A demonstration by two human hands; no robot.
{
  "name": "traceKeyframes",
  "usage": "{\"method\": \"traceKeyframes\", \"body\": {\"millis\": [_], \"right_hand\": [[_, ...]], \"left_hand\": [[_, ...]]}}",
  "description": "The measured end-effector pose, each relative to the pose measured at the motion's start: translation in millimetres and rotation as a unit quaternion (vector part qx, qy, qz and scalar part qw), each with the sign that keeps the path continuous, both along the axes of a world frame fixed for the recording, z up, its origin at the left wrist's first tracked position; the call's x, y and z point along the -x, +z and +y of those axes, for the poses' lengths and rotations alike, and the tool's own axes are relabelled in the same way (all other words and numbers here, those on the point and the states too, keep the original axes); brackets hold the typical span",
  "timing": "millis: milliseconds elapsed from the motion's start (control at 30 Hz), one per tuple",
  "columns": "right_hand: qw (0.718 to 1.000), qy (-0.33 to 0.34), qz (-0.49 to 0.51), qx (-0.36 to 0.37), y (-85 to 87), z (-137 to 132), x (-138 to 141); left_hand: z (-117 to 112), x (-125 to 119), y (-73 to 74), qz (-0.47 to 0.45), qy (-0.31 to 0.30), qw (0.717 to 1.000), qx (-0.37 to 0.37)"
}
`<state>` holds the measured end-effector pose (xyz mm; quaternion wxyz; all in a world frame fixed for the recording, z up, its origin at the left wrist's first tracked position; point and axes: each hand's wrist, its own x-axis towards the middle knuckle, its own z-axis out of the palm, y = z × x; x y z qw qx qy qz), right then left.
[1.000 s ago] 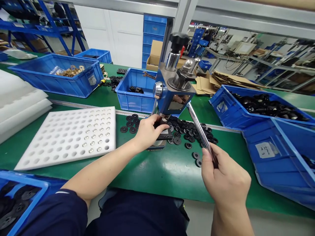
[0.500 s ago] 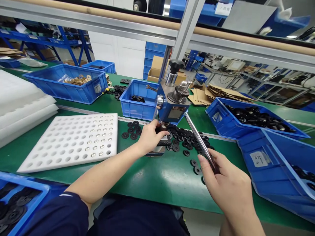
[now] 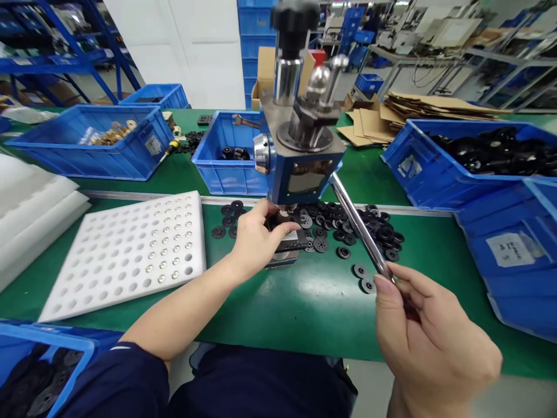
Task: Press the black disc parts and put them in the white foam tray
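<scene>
A blue hand press (image 3: 300, 151) stands on the green bench in the middle of the view. My right hand (image 3: 429, 331) is closed round the end of its chrome lever (image 3: 361, 223), which slants down to the right. Under the ram, my left hand (image 3: 256, 235) grips a black part (image 3: 275, 219) on the press base (image 3: 282, 255); the fingers and ram hide most of that part. Black round discs (image 3: 321, 244) lie scattered beside the base, with a smaller group of discs (image 3: 219, 232) to its left.
A white foam tray (image 3: 126, 249) with small metal pieces in some holes lies on the left. Blue bins (image 3: 148, 151) stand behind and at both sides, including a right bin (image 3: 517, 249). Flattened cardboard (image 3: 374, 125) and a yellow-handled screwdriver (image 3: 173, 144) lie at the back.
The view has tilted down and come closer to the press. My left hand stays at the press base and my right hand stays on the lever, with no clear lever movement.
</scene>
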<state>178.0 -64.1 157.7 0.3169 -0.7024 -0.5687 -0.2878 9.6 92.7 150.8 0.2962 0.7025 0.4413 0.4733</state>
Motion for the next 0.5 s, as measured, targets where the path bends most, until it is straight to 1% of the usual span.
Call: {"method": "traceKeyframes", "body": {"millis": [100,167,267,367,433,500], "right_hand": [[1.0,0.016,-0.008,-0.018,-5.2,3,-4],[0.999,0.034,-0.011,-0.039,-6.1,6,-6],[0.996,0.072,-0.017,-0.052,0.5,8,-7],[0.994,0.102,-0.01,-0.027,13.1,5,-6],[0.994,0.112,0.004,-0.002,20.0,3,-6],[0.993,0.113,0.019,0.016,22.4,1,-6]], "left_hand": [[1,1,4.1,0.009,0.004,1.0,-0.007],[4,3,4.4,0.025,-0.01,1.0,0.001],[9,7,4.2,0.04,-0.043,0.998,0.012],[10,8,3.9,0.045,-0.065,0.997,0.018],[10,6,2.8,0.046,-0.057,0.997,0.019],[10,4,0.4,0.044,-0.038,0.998,0.016]]}}
